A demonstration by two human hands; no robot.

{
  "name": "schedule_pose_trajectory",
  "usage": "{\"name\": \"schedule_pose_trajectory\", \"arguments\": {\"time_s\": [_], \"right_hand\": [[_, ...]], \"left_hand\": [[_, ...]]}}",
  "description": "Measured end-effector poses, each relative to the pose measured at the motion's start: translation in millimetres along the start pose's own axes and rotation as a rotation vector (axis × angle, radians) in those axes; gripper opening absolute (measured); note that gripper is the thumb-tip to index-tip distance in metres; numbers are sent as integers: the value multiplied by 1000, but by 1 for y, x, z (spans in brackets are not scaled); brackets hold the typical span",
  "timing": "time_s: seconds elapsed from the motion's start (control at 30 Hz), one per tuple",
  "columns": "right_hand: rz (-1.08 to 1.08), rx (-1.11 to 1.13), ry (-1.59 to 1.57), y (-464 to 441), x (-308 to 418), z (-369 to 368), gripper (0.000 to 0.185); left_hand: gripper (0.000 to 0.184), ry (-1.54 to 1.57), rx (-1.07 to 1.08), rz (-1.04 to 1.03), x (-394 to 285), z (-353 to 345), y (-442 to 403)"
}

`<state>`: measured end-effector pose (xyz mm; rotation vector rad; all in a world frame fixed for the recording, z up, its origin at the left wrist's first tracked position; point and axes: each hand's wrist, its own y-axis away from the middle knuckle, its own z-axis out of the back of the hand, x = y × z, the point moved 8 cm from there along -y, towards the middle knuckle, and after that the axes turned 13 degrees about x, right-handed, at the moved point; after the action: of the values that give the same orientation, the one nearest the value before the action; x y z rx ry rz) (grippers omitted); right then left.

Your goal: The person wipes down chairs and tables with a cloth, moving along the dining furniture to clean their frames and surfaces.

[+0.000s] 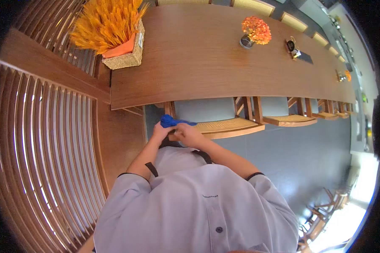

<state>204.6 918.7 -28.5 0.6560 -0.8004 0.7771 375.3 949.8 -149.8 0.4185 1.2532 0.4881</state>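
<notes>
A bunched blue cloth (168,121) is between my two hands, in front of my body and below the near edge of the long table. My left hand (159,130) is closed on its left end. Closed as well, my right hand (188,135) grips the side that trails off to the right. Folds and my fingers hide part of the cloth. Just beyond my hands stands a chair (215,126) with a grey seat and a woven cane back.
On the long wooden table (190,63) stand a woven basket (124,61) of orange dried stalks, a vase of orange flowers (256,31) and a dark stand (302,56). More chairs (289,120) line the near side. A slatted wooden screen (50,139) rises at my left.
</notes>
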Motion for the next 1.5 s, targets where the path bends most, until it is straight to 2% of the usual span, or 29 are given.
{"name": "schedule_pose_trajectory", "arguments": {"time_s": [0.1,0.2,0.23,0.3,0.37,0.4,0.43,0.47,0.53,0.57,0.67,0.73,0.83,0.93,1.03,1.13,1.27,1.37,1.43,1.47,1.5], "right_hand": [[-262,280,12,-38,-22,-28,34],[-386,518,13,-69,-68,-73,39],[-442,594,13,-75,-77,-81,39],[-515,558,-41,-85,-93,-92,43],[-553,513,-72,-101,-116,-104,49],[-558,490,-83,-107,-137,-118,52],[-563,467,-94,-113,-151,-127,56],[-680,432,-74,-116,-159,-121,68],[-842,281,-78,-120,-163,-108,74],[-815,246,-180,-123,-159,-105,74],[-743,179,-393,-133,-152,-88,73],[-722,225,-435,-141,-149,-89,68],[-620,39,-255,-164,-150,-73,56],[-418,-69,-19,-190,-190,-93,43],[-223,-129,-182,-196,-185,-88,37],[-328,-199,-112,-195,-190,-89,34],[-301,-96,-24,-190,-189,-98,34],[-262,-20,-75,-185,-191,-95,35],[-291,119,-234,-177,-184,-95,37],[-368,198,-272,-172,-182,-95,39],[-446,276,-310,-166,-171,-88,41]], "left_hand": [[47,-55,274,172,27,-11,-41],[52,-249,262,38,27,-10,-55],[54,-305,175,37,43,-10,-65],[57,-422,1,43,65,-9,-77],[66,-235,66,84,92,-18,-91],[68,-135,130,98,71,-11,-83],[75,-107,165,157,84,-13,-91],[83,-81,199,216,98,-15,-100],[77,11,211,145,122,-16,-118],[74,53,216,104,130,-15,-126],[73,-27,24,-94,110,4,-144],[69,-64,133,-62,93,8,-158],[63,-27,213,-10,87,6,-192],[62,-68,183,-47,69,19,-210],[62,-166,123,-102,57,31,-207],[61,-245,76,-142,48,36,-201],[60,-324,26,-198,35,43,-186],[59,-301,189,-193,37,40,-176],[67,-201,491,-90,48,22,-171],[72,-152,643,-37,54,13,-165],[75,-172,639,52,58,12,-156]]}}
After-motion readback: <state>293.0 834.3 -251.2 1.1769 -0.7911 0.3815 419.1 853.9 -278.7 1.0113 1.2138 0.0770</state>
